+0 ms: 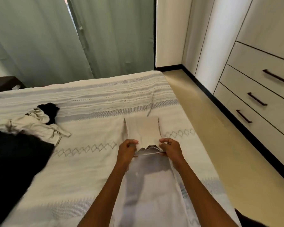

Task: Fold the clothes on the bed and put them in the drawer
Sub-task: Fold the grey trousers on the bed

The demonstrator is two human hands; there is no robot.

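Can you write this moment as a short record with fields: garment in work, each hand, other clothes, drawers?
garment in work: beige garment, lying on the bed, partly folded
left hand: pinches the garment's near edge
right hand: pinches the same edge
other clothes: cream and black pile at the bed's left, unfolded
drawers: three with dark handles, all closed

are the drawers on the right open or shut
Shut. All three drawers sit flush with the cabinet front, handles in line, no gap or interior showing.
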